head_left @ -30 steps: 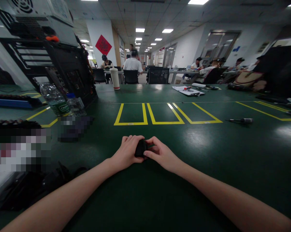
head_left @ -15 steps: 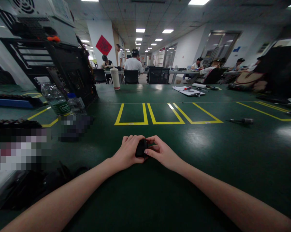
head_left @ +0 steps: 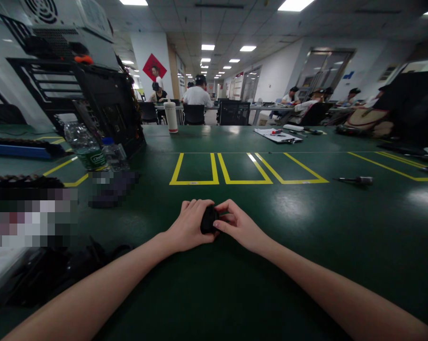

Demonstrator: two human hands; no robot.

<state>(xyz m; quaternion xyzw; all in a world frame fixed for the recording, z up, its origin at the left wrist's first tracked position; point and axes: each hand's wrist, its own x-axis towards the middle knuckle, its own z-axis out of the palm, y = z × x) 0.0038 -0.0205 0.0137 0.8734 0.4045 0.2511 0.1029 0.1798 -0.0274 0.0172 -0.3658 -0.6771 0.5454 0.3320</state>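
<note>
Small black object (head_left: 208, 219) is kinda sandwiched over the counter (head_left: 306, 246): left side wrapped by the left hand (head_left: 191, 225), right edge pinched by the right hand's (head_left: 239, 228) fingers; long axis can't be told.

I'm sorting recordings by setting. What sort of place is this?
Probably a shared workroom: a green table marked with yellow tape, what looks like a screwdriver lying on it, and people seated beyond.
</note>
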